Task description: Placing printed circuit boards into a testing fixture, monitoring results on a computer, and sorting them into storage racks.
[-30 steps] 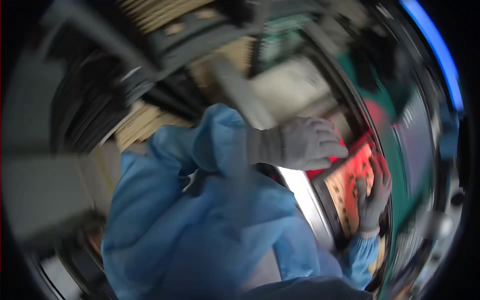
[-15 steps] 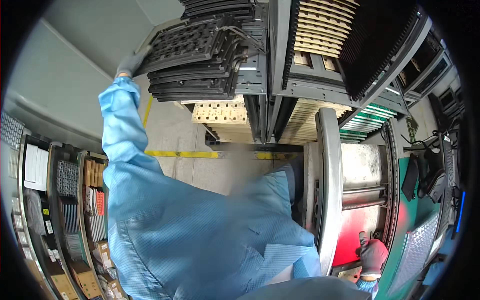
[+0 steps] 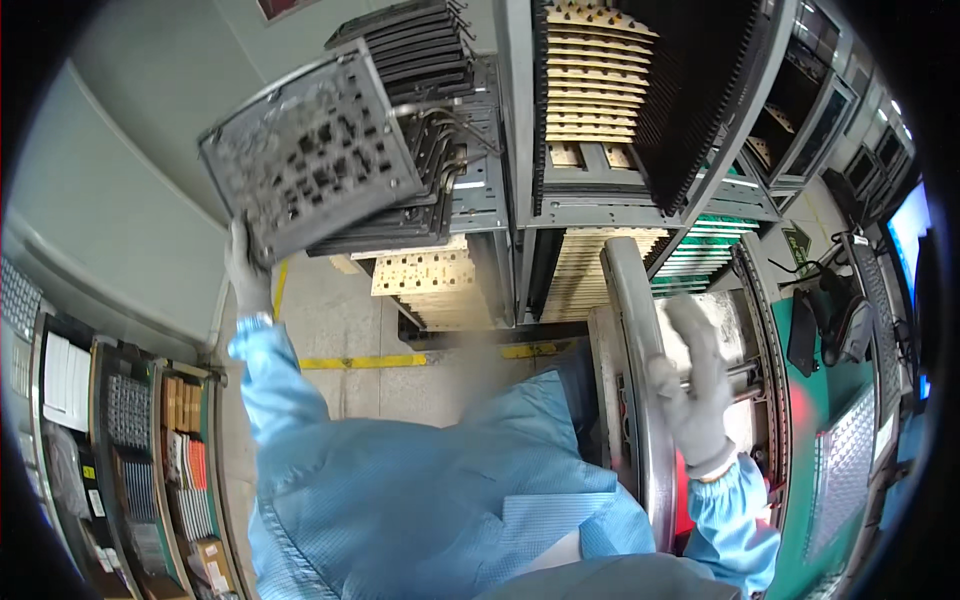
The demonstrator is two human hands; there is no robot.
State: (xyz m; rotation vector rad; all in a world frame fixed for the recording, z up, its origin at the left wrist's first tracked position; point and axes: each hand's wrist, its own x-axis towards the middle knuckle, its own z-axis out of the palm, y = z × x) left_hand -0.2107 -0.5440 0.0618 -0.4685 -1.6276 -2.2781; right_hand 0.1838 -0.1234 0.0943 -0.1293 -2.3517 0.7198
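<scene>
My left hand (image 3: 246, 268), in a grey glove, grips a flat black fixture plate (image 3: 345, 175) by its lower left corner. The plate has many cut-outs and is tilted up in front of a stack of similar black plates (image 3: 408, 55). My right hand (image 3: 697, 395), also gloved, hovers over the metal conveyor (image 3: 637, 340) beside its rounded front rail. Its fingers are stretched out and slightly blurred, and nothing shows in them.
A grey rack (image 3: 520, 130) holds slotted rows of cream boards (image 3: 595, 85). Below it are more cream boards and green boards (image 3: 700, 250). Shelves with boxes (image 3: 180, 405) stand at the left. To the right, a green worktop (image 3: 840, 400) carries a dark scanner-like device and bubble wrap (image 3: 840, 480).
My left hand has lifted the top black plate and tipped it up off the stack. My right hand has risen from the red-lit near end of the conveyor and moved forward, its fingers extending.
</scene>
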